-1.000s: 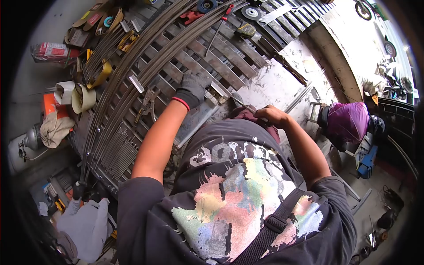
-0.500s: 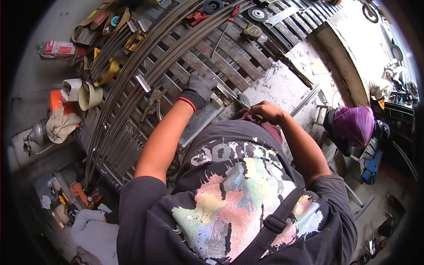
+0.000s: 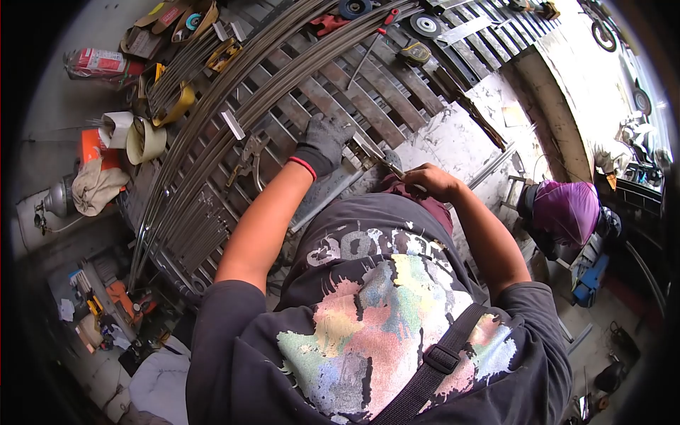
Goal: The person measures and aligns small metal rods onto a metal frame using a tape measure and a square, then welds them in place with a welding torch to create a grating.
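Note:
My left hand (image 3: 324, 144), in a grey glove with a red-edged cuff, rests at the near side of the slatted metal bench. Its fingers are curled, and what they may hold is hidden. Bare, my right hand (image 3: 431, 181) is closed around the near end of a slim metal tool (image 3: 392, 167), whose kind I cannot make out. The tool's far end reaches small metal parts (image 3: 363, 154) beside the glove. Left of the glove, a locking clamp (image 3: 248, 161) lies on the slats.
Long thin metal rods (image 3: 212, 127) curve across the slatted bench (image 3: 386, 131). A red-handled screwdriver (image 3: 375, 44), a tape measure (image 3: 416, 53) and a short metal channel (image 3: 232, 125) lie on it. A purple-covered object (image 3: 565, 212) stands at right, a fire extinguisher (image 3: 99, 64) at far left.
The camera view has shifted slightly, so the surroundings sit a little differently in frame. Both hands keep nearly the same pose at the metal parts.

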A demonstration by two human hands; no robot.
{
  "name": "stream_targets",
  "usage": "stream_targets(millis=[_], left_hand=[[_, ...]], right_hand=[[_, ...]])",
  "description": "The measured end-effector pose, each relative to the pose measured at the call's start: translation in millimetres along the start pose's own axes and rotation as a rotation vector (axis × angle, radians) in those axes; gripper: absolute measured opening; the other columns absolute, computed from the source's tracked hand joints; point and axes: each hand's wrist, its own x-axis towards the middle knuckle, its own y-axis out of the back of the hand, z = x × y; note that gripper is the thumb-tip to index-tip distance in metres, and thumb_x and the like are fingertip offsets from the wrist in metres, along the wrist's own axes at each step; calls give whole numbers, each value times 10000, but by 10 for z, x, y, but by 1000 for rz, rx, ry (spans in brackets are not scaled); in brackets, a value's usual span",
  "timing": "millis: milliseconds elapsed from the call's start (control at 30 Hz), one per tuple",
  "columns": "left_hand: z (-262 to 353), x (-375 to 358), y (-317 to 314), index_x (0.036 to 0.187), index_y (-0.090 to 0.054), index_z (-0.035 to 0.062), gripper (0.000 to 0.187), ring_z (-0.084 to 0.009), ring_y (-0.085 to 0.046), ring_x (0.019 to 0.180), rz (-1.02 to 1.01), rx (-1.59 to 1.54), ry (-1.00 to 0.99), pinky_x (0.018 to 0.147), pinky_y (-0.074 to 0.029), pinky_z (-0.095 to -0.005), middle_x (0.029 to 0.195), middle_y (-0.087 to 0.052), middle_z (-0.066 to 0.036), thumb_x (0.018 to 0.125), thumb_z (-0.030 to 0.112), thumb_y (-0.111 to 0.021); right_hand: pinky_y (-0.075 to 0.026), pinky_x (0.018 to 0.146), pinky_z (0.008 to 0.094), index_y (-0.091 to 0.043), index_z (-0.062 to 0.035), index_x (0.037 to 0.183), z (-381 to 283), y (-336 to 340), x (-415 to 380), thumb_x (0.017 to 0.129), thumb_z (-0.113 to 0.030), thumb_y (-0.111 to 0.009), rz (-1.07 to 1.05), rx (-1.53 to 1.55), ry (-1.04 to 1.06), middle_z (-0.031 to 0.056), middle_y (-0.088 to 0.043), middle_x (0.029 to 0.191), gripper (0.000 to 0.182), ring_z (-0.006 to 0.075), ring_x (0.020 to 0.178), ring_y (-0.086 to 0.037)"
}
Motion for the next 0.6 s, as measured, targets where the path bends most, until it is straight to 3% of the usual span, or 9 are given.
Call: stream_targets(millis=[67,100,200,400,500,600], left_hand=[[2,-17,-34,1364,-722,197,451,-290,-632,1332,22,-34,8,1137,-422,-518,1444,-685,-88,916,222,-679],[11,-22,-42,1366,-722,200,453,-294,-634,1331,16,-32,13,1145,-419,-520,1445,-682,-90,915,220,-679],[36,-14,-59,1374,-718,209,463,-302,-635,1333,-1,-26,35,1167,-409,-524,1452,-672,-96,913,212,-678],[59,-23,46,1396,-701,217,478,-311,-616,1364,-20,-49,55,1192,-389,-531,1491,-647,-108,919,203,-664],[75,4,46,1395,-696,211,480,-317,-615,1362,-46,-49,73,1187,-390,-539,1493,-643,-117,916,197,-672],[97,27,34,1396,-688,200,475,-330,-615,1358,-56,-43,81,1179,-395,-547,1491,-638,-130,921,194,-680]], right_hand=[[-568,707,330,-804,-59,1110,73,49,37,1013,-176,-637,-20,30,-105,72,-770,952,226,155,814,-711],[-590,736,330,-823,-77,1224,124,68,56,998,-116,-623,-36,53,-188,76,-792,1027,305,159,874,-734],[-575,734,323,-828,-73,1210,219,72,48,1022,-146,-610,-33,-267,90,85,-794,1020,297,169,856,-731],[-594,763,346,-809,-72,1251,125,2,46,992,-131,-626,-5,-139,-100,87,-796,1012,323,216,862,-744],[-609,792,373,-805,-71,1235,237,48,98,976,-176,-643,-30,-523,352,107,-801,1028,323,274,877,-754],[-613,807,386,-809,-77,1200,339,156,257,980,-220,-639,-87,-829,677,114,-804,1049,314,312,883,-761]])
